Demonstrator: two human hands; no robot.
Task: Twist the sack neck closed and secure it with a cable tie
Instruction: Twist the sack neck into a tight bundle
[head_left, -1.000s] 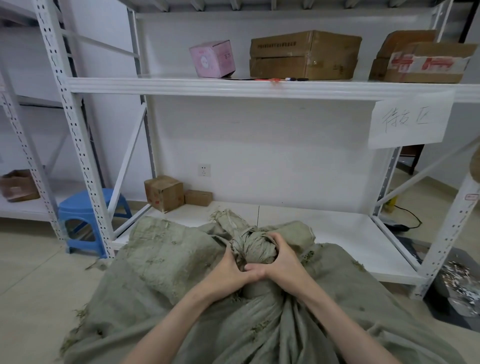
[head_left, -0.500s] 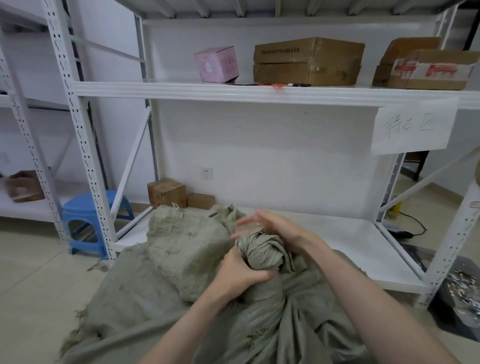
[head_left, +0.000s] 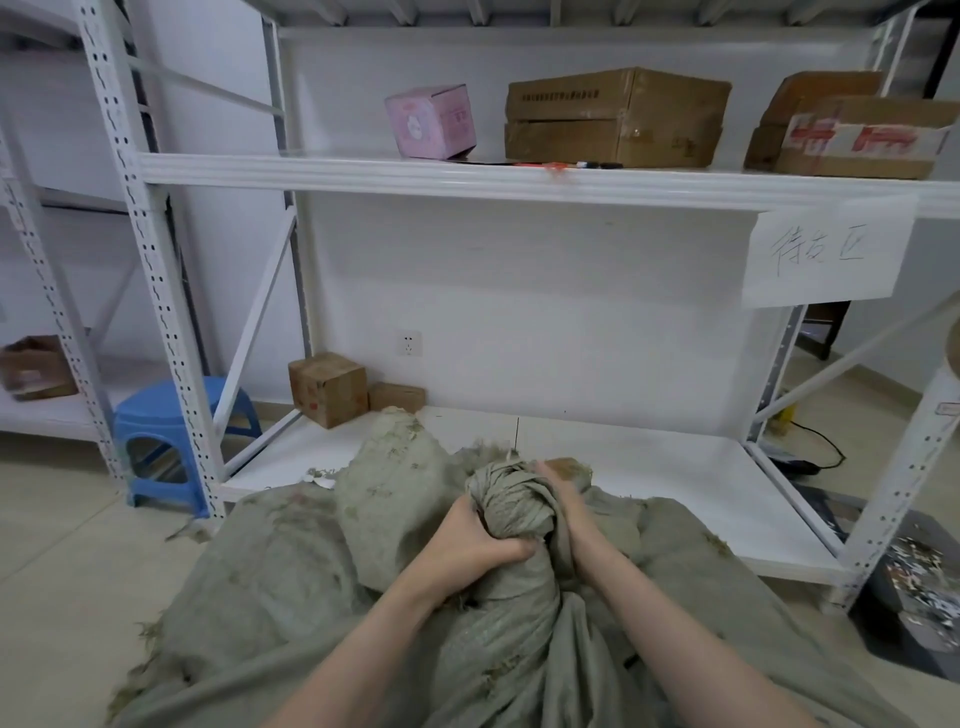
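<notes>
A large grey-green woven sack (head_left: 291, 582) lies in front of me on the floor, its frayed cloth spread wide. Its neck (head_left: 511, 506) is gathered and twisted into a thick bunch that stands up at the centre. My left hand (head_left: 470, 545) grips the neck from the left, just under the bunch. My right hand (head_left: 563, 499) wraps around the bunch from the right and behind; its fingers are partly hidden by the cloth. No cable tie shows anywhere in the head view.
A white metal rack (head_left: 171, 332) stands right behind the sack, its low shelf (head_left: 649, 478) near my hands. Small cardboard boxes (head_left: 327, 387) sit at the shelf's left end. A blue plastic stool (head_left: 166, 436) is at the left. Boxes (head_left: 618, 117) fill the upper shelf.
My right hand, lifted open above the bunch half a second ago, has come down and closed around the twisted neck from the right. My left hand keeps its hold.
</notes>
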